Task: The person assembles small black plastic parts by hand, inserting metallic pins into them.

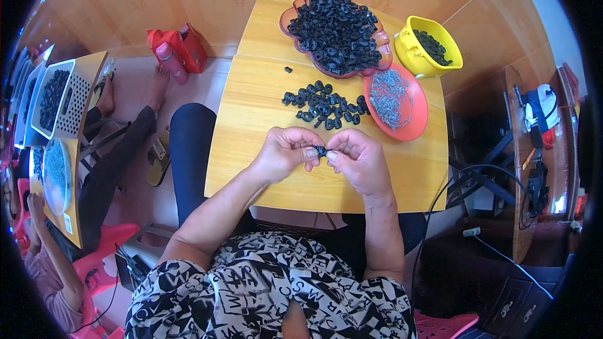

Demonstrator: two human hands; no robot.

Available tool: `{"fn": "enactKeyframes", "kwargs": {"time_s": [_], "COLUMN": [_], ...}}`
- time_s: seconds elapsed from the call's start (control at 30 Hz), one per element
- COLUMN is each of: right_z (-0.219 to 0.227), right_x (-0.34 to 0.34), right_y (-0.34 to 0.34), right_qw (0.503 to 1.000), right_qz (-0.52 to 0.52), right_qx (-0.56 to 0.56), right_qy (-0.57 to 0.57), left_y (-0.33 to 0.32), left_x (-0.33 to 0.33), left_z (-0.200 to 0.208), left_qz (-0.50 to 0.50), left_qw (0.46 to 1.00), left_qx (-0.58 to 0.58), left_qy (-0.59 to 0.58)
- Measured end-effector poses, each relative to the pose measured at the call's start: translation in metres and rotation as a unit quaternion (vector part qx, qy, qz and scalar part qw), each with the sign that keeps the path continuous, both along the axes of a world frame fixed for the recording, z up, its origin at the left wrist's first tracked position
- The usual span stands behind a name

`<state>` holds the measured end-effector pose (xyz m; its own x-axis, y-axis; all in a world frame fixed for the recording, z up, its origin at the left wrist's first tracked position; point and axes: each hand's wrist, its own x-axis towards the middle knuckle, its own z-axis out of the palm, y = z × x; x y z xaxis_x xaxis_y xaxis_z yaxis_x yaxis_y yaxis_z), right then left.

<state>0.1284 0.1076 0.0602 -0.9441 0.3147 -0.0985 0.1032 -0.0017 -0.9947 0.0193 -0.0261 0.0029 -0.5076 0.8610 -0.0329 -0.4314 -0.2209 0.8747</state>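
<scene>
Head view, looking down: a person sits at a yellow wooden table, both bare hands meeting over its near part, around one small black part. The left hand pinches it from one side between thumb and forefinger; the right hand pinches at the other side in the same way, so the fingertips of the two hands nearly touch. The part is too small and too covered to tell whether a metal piece is in it. The step in hand seems to be working on this single part with the fingertips; the next move appears to call for a steady hold on one side while the other thumb and finger press or turn. The left forearm slants in from the lower left, the right rises almost straight from below with the hand tipped inward; the remaining fingers look loosely curled. Just beyond the hands lies a scatter of similar loose black parts. To the right of it, a red-orange plate bears thin silvery metal pieces. Farther back, a reddish, wavy-edged bowl is heaped with black parts, and a yellow tub beside it holds more.
</scene>
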Motion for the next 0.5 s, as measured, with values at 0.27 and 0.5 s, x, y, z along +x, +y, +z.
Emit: {"fn": "enactKeyframes", "kwargs": {"time_s": [0.27, 0.5], "right_z": [-0.016, -0.023], "right_x": [0.0, -0.001], "right_y": [0.006, 0.007], "right_qw": [0.996, 0.993], "right_qz": [0.004, -0.001], "right_qx": [-0.083, -0.119], "right_qy": [0.007, 0.014], "left_y": [-0.001, -0.001], "left_x": [-0.001, -0.002], "left_z": [0.005, 0.004], "left_qz": [-0.009, -0.01], "left_qw": [0.997, 0.998], "left_qx": [-0.029, -0.032], "left_qy": [0.068, 0.057]}}
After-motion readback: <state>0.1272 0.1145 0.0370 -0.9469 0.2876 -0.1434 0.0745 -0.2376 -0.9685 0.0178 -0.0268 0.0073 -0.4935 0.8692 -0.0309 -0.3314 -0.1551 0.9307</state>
